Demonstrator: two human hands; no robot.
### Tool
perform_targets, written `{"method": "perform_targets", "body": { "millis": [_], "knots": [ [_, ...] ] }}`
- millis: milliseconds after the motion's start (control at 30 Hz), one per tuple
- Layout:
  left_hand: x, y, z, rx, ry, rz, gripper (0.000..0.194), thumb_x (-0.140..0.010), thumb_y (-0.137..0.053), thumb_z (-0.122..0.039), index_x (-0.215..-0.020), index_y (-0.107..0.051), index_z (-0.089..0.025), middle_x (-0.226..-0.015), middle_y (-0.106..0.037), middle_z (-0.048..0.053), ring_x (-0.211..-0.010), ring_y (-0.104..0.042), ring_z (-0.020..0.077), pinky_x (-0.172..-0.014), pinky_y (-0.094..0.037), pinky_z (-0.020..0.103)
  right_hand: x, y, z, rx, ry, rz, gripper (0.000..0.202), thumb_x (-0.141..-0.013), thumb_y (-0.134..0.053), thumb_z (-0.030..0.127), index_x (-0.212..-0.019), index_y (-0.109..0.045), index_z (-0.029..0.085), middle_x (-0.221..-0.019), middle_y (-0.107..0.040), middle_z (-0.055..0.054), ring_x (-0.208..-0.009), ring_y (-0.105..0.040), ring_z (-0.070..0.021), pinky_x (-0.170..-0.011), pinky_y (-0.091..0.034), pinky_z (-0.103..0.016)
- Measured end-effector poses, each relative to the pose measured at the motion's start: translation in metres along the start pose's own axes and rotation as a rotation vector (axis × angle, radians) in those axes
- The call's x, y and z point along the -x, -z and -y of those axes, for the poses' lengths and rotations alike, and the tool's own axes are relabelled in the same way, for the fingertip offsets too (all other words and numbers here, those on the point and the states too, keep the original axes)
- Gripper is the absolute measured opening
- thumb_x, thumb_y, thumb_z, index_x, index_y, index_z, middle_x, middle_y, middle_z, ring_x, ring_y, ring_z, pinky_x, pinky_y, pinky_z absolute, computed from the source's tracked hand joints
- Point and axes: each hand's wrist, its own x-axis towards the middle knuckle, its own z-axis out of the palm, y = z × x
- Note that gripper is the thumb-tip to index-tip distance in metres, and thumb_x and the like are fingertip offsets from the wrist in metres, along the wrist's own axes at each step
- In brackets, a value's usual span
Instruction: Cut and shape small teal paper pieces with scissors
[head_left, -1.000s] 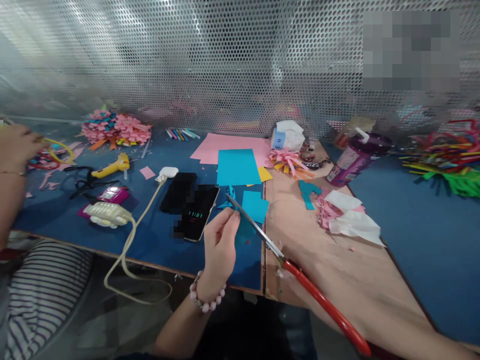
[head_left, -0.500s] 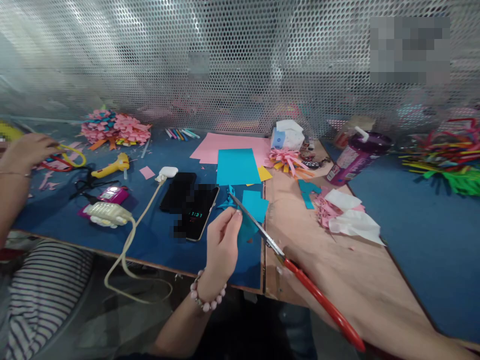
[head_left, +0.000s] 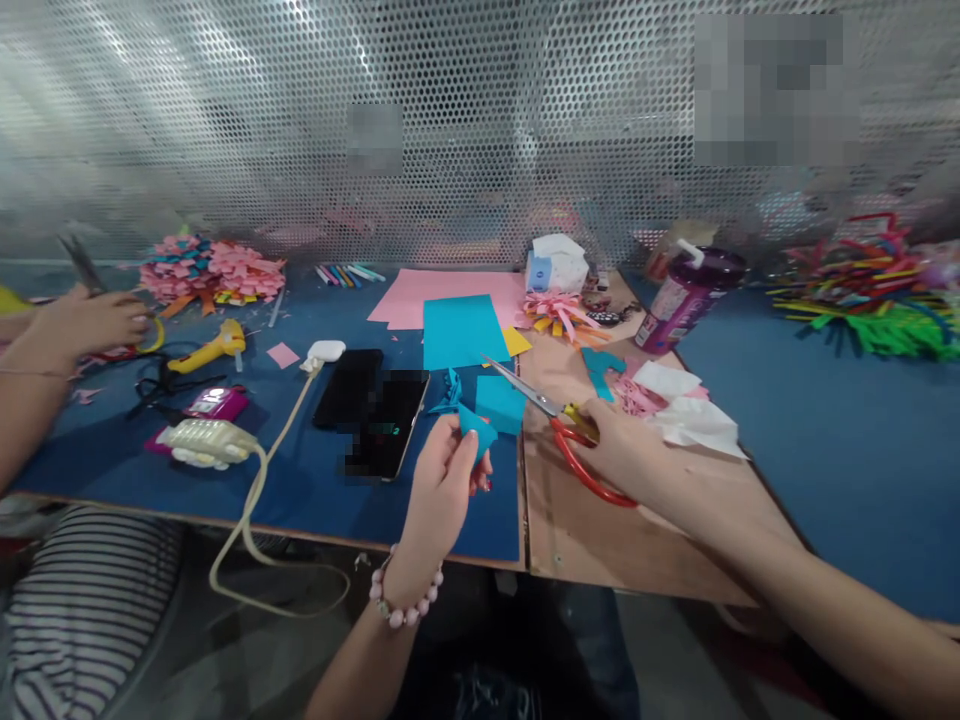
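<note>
A folded or curled piece of blue paper (head_left: pixel 477 432) is pinched in my left hand (head_left: pixel 442 475), which wears a pink bead bracelet. My right hand (head_left: pixel 626 450) grips red-handled scissors (head_left: pixel 551 407), their blades pointing up and left, apart from the held piece. Beneath the blade tips lies a large blue sheet (head_left: pixel 463 330). A smaller blue square (head_left: pixel 501 404) is on the table between my hands. Small blue scraps (head_left: pixel 448 390) lie just beyond my left hand.
Two dark phones (head_left: pixel 394 425) and a white cable (head_left: pixel 259 480) lie left. Another person's hand (head_left: pixel 97 320) holds scissors at far left. Pink paper (head_left: pixel 397 300), a tissue box (head_left: pixel 555 268) and a purple cup (head_left: pixel 690 300) stand or lie farther back.
My right hand has drawn the scissors away from my left hand and turned them. The blue piece in my left hand now shows more fully. The other person's scissors have come up into view.
</note>
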Motion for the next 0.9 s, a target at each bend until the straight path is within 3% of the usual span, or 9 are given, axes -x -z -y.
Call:
{"method": "perform_targets", "body": {
  "millis": [100, 233, 433, 533, 633, 700, 800, 900],
  "knots": [
    [0.002, 0.003, 0.006, -0.067, 0.061, 0.12, 0.02, -0.091, -0.044, -0.035, -0.082, -0.048, -0.018, -0.068, -0.054, -0.002, -0.055, -0.05, 0.0085, -0.05, -0.039, 0.021, -0.007, -0.015, -0.01, 0.059, 0.046, -0.018, 0.03, -0.08, -0.053, 0.038, -0.1, -0.055, 0.015, -0.098, -0.062, -0.012, -0.088, -0.059, -0.0274, -0.066, -0.041, -0.033],
    [0.003, 0.004, 0.012, -0.098, 0.104, 0.203, 0.021, -0.09, -0.045, -0.038, -0.088, -0.048, -0.018, -0.078, -0.062, 0.003, -0.057, -0.054, 0.0103, -0.046, -0.039, 0.021, -0.009, -0.023, -0.016, 0.063, 0.114, -0.058, 0.028, -0.08, -0.054, 0.035, -0.097, -0.057, 0.012, -0.096, -0.059, -0.014, -0.093, -0.057, -0.0279, -0.076, -0.044, -0.036],
    [0.005, 0.002, 0.014, -0.196, 0.064, 0.252, 0.023, -0.092, -0.042, -0.038, -0.104, -0.048, -0.018, -0.08, -0.063, 0.003, -0.058, -0.056, 0.011, -0.05, -0.04, 0.022, 0.0, -0.004, 0.003, 0.054, 0.335, -0.158, 0.026, -0.085, -0.049, 0.031, -0.099, -0.06, 0.012, -0.097, -0.058, -0.014, -0.096, -0.053, -0.0274, -0.089, -0.042, -0.043],
    [0.006, 0.003, 0.015, -0.255, 0.052, 0.263, 0.028, -0.093, -0.041, -0.037, -0.114, -0.045, -0.019, -0.072, -0.059, 0.0, -0.056, -0.054, 0.0111, -0.052, -0.041, 0.023, 0.009, 0.01, 0.023, -0.179, 0.418, -0.214, 0.026, -0.087, -0.049, 0.03, -0.108, -0.058, 0.015, -0.109, -0.06, -0.012, -0.106, -0.051, -0.0248, -0.094, -0.039, -0.041],
    [0.006, 0.004, 0.017, -0.255, 0.057, 0.255, 0.035, -0.094, -0.039, -0.037, -0.124, -0.038, -0.02, -0.07, -0.057, -0.001, -0.055, -0.053, 0.0111, -0.053, -0.043, 0.024, 0.018, 0.014, 0.042, -0.442, 0.415, 0.014, 0.023, -0.091, -0.045, 0.033, -0.097, -0.061, 0.017, -0.091, -0.064, -0.006, -0.082, -0.057, -0.0165, -0.077, -0.046, -0.032],
    [0.007, 0.004, 0.018, -0.253, 0.06, 0.246, 0.038, -0.094, -0.038, -0.037, -0.128, -0.036, -0.021, -0.07, -0.055, -0.001, -0.055, -0.052, 0.0109, -0.054, -0.044, 0.024, 0.021, 0.011, 0.05, -0.616, 0.351, 0.13, 0.024, -0.092, -0.045, 0.035, -0.091, -0.061, 0.018, -0.087, -0.064, -0.003, -0.078, -0.058, -0.0137, -0.073, -0.047, -0.028],
    [0.007, 0.003, 0.018, -0.264, 0.071, 0.222, 0.041, -0.094, -0.04, -0.037, -0.131, -0.035, -0.021, -0.07, -0.055, -0.001, -0.055, -0.053, 0.0105, -0.053, -0.045, 0.023, 0.022, 0.004, 0.056, -0.839, 0.295, 0.225, 0.025, -0.092, -0.045, 0.033, -0.084, -0.061, 0.017, -0.082, -0.063, -0.002, -0.075, -0.059, -0.0113, -0.07, -0.047, -0.024],
    [0.006, 0.002, 0.02, -0.237, 0.086, 0.163, 0.053, -0.09, -0.048, -0.037, -0.138, -0.027, -0.024, -0.082, -0.058, 0.001, -0.059, -0.059, 0.0113, -0.051, -0.046, 0.023, 0.019, -0.003, 0.055, -1.001, 0.119, 0.278, 0.025, -0.089, -0.05, 0.038, -0.078, -0.057, 0.016, -0.066, -0.056, 0.002, -0.053, -0.052, -0.0077, -0.049, -0.041, -0.02]
  ]
}}
